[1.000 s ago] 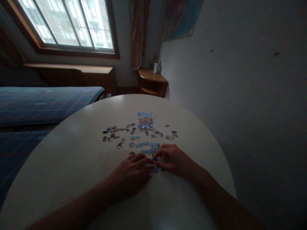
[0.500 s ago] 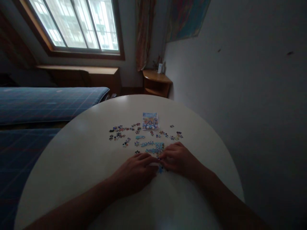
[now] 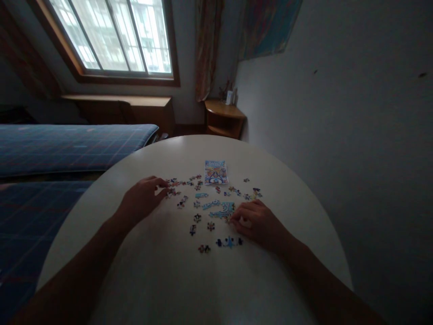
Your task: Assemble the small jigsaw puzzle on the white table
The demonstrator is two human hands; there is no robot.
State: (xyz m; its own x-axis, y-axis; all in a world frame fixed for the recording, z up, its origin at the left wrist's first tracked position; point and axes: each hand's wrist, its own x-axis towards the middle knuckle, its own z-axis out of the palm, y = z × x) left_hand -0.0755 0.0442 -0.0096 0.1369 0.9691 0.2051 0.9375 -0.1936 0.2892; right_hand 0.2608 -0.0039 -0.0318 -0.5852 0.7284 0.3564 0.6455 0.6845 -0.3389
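Note:
My left hand (image 3: 144, 197) is over the left side of the table, at the edge of a loose cluster of jigsaw puzzle pieces (image 3: 173, 192). Its thumb and forefinger are apart, with nothing visible between them. My right hand (image 3: 255, 222) rests by the lower right corner of a joined light-blue puzzle section (image 3: 226, 208), fingertips pinched at a small puzzle piece (image 3: 228, 220), largely covered. Below lies a joined blue strip of pieces (image 3: 229, 242). Several single pieces lie between the hands, among them a dark piece (image 3: 192, 229) and a joined pair (image 3: 204, 248).
A printed picture sheet (image 3: 216, 173) lies behind the pieces on the round white table (image 3: 162, 280). More pieces (image 3: 255, 192) are scattered at right. A plaid mattress (image 3: 77, 149) stands left, a corner shelf (image 3: 225, 110) beyond, a wall (image 3: 355, 149) right.
My left hand has moved away from the right hand, up and left to the loose pieces, uncovering the pieces below. The right hand stays at the joined section. The view has shifted slightly.

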